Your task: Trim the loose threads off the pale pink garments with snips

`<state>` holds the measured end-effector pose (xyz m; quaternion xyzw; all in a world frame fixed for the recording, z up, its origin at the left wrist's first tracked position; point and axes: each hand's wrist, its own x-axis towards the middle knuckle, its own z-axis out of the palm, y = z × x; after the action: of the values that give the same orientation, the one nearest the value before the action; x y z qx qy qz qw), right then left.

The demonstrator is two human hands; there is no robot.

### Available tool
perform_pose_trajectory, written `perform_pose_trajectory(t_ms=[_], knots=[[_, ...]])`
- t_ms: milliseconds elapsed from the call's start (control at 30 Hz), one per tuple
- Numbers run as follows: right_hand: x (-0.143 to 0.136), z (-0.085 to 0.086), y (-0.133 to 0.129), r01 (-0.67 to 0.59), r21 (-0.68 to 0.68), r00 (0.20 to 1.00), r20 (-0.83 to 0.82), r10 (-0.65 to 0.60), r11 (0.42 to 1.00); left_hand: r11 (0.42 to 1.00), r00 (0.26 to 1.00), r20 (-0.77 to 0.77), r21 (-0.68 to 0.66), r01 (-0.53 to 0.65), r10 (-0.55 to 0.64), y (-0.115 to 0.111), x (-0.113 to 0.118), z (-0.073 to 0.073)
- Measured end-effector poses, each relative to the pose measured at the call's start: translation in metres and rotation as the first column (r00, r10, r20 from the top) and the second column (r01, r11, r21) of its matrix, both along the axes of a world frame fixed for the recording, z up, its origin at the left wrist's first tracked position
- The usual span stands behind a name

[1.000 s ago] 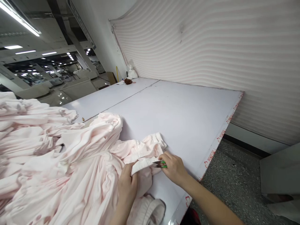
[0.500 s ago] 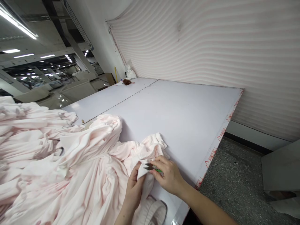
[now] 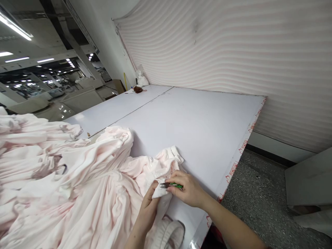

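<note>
My left hand [image 3: 148, 209] pinches the edge of a pale pink garment [image 3: 160, 191], thumb on top. In my right hand [image 3: 187, 188] is a pair of green-handled thread snips [image 3: 175, 185], held between thumb and fingers. Their metal blades point left and lie over the white edge that my left hand holds; whether they touch the cloth I cannot tell. The garment spreads back from my hands in soft folds, with a gathered cuff [image 3: 177, 154] just beyond them. A ribbed band [image 3: 169, 233] lies below, near my left wrist.
A large heap of pale pink garments [image 3: 59, 186] covers the left of the white table [image 3: 202, 121]. At the far end are a dark brown tuft [image 3: 138, 89] and a white plastic bag [image 3: 142, 80]. Striped sheeting [image 3: 220, 48] hangs behind; the table's right edge borders a speckled floor [image 3: 251, 200].
The snips' blades appear closer together and more of the green handle shows. My left hand keeps its hold on the garment edge. The view has shifted slightly.
</note>
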<state>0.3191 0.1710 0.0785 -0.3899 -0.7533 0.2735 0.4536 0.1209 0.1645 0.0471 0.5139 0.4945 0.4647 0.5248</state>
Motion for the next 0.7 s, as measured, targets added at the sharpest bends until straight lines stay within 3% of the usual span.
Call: perform_pose_trajectory(t_ms=[300, 567, 700], knots=[[0.008, 0.005, 0.002, -0.089, 0.031, 0.994, 0.065, 0.086, 0.996, 0.993, 0.993, 0.003, -0.002, 0.118, -0.118, -0.001, -0.005, -0.003], [0.008, 0.002, 0.002, -0.085, 0.029, 0.995, 0.044, 0.084, 0.996, 0.991, 0.991, -0.015, 0.004, 0.131, -0.131, 0.001, 0.001, -0.002], [0.009, -0.003, 0.001, -0.086, 0.018, 0.996, -0.015, 0.086, 0.996, 0.984, 0.985, -0.159, 0.148, 0.097, -0.073, -0.002, -0.001, 0.014]])
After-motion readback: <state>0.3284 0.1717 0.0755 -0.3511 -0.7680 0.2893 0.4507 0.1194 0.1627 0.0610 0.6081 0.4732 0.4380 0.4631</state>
